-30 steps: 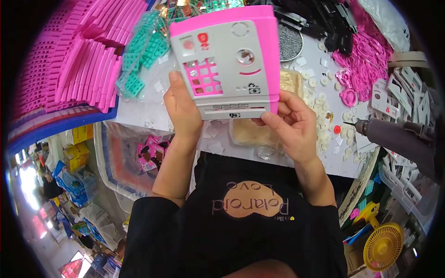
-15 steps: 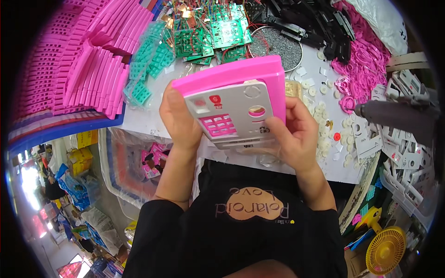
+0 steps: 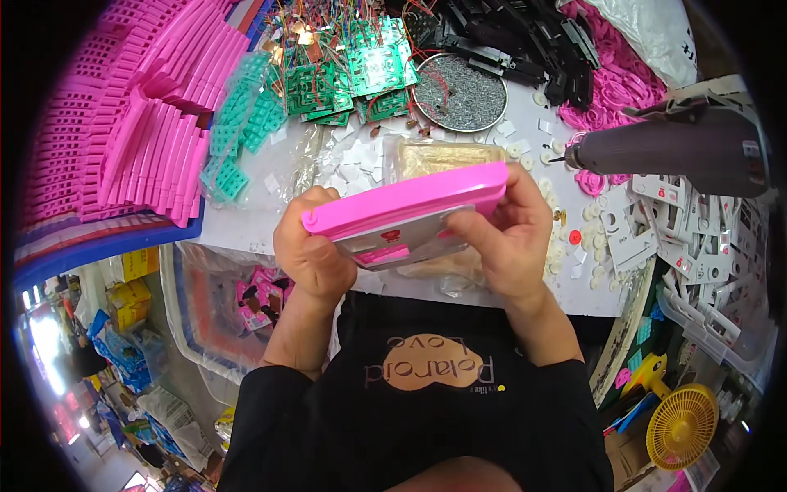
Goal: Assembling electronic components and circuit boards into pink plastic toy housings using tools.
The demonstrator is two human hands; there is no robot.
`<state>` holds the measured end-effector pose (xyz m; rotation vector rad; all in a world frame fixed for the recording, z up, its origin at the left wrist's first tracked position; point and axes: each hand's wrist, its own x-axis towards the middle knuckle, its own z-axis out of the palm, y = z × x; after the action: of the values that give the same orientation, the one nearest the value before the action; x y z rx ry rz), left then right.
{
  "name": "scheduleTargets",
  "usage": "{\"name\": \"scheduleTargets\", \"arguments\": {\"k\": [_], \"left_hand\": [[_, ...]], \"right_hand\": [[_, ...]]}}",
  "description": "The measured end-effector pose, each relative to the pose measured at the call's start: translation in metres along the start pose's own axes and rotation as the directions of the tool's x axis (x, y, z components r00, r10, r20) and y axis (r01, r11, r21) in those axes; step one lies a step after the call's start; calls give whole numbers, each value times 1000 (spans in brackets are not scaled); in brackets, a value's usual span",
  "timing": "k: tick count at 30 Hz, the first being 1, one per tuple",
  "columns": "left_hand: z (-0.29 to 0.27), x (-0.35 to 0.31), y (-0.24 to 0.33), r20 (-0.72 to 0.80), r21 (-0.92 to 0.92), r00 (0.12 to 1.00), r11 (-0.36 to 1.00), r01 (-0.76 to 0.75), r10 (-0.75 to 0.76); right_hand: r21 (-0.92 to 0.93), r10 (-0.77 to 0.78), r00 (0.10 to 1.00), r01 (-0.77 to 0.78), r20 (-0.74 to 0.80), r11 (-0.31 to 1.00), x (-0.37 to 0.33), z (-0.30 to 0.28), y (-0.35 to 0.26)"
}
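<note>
A pink plastic housing (image 3: 410,195) is held up over the table between my two hands, tilted so its thick pink edge faces up. Against its near side lies a white face panel (image 3: 426,234) with a red figure and cut-outs, now seen at a steep slant. My left hand (image 3: 316,254) is closed round the left end. On the right end, my right hand (image 3: 512,246) grips with its fingers behind and its thumb pressed on the white panel. Behind the housing sits a gold-coloured block in clear wrap (image 3: 447,156).
Stacked pink housings (image 3: 156,164) and teal keypads (image 3: 246,123) lie left. Wired green circuit boards (image 3: 381,66), a round dish of screws (image 3: 463,94) and black parts (image 3: 525,49) lie far. At right are a dark power screwdriver (image 3: 656,152), white panels (image 3: 689,221) and a yellow fan (image 3: 682,439).
Both hands have lowered the housing slightly and tipped it, so the white panel shows much less. The right thumb has shifted up along the panel. The surroundings have slid slightly left in view.
</note>
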<state>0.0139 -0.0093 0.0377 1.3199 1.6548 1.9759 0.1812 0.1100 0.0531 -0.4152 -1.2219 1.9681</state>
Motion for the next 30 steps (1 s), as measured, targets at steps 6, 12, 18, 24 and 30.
{"name": "scheduleTargets", "arguments": {"k": [6,12,18,24,30], "left_hand": [[3,17,10,35,56,998,997,57,-59],[-4,34,4,87,-291,963,918,269,-254],[-1,5,-6,-5,142,946,936,323,-326],[-1,17,-6,-61,-193,820,813,549,-568],[1,19,-13,-5,-98,841,837,539,-542]], "right_hand": [[101,43,995,-34,-89,994,3,3,-4],[138,82,987,-62,-139,989,14,-10,0],[99,168,985,-163,-41,982,6,-13,12],[10,313,945,-315,94,949,-8,-15,14],[27,287,956,-289,61,957,-2,-19,16]]}}
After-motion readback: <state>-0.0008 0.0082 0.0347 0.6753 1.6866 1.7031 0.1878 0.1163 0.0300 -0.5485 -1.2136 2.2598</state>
